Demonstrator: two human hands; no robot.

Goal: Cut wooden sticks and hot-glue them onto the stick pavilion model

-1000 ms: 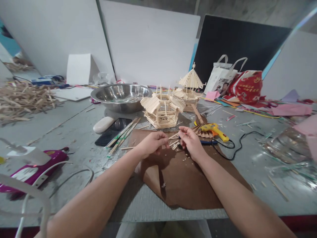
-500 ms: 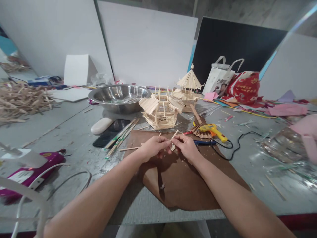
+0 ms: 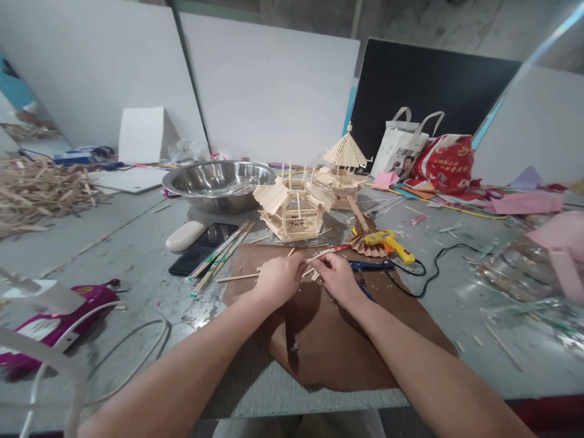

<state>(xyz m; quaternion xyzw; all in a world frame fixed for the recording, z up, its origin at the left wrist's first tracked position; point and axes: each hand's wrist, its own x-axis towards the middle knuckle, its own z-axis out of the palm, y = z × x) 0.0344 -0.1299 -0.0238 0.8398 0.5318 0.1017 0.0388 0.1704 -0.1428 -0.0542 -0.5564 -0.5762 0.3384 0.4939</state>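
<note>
Over a brown sheet (image 3: 347,353), my left hand (image 3: 280,280) is closed with its fingertips around a thin wooden stick (image 3: 321,253). My right hand (image 3: 336,277) pinches the same stick from the other side, close to the left fingertips. Short stick pieces show under and between the fingers; the hands partly hide them. Another wooden stick (image 3: 237,278) pokes out to the left of my left hand. Just beyond my right hand lies a blue-handled tool (image 3: 371,266), its working end hidden. A roofed stick model (image 3: 296,213) with upright posts stands behind the hands.
A pointed-roof stick pavilion (image 3: 344,164) and a steel basin (image 3: 219,188) stand further back. At right lie a yellow glue gun (image 3: 387,242) with a black cord and a folded paper fan (image 3: 367,242). Left are a phone (image 3: 201,249), a white case (image 3: 185,236) and bundled sticks (image 3: 223,252).
The stick has tipped from a steep slant to nearly level between the hands. My left hand has turned so more of its back shows. The head view has shifted slightly.
</note>
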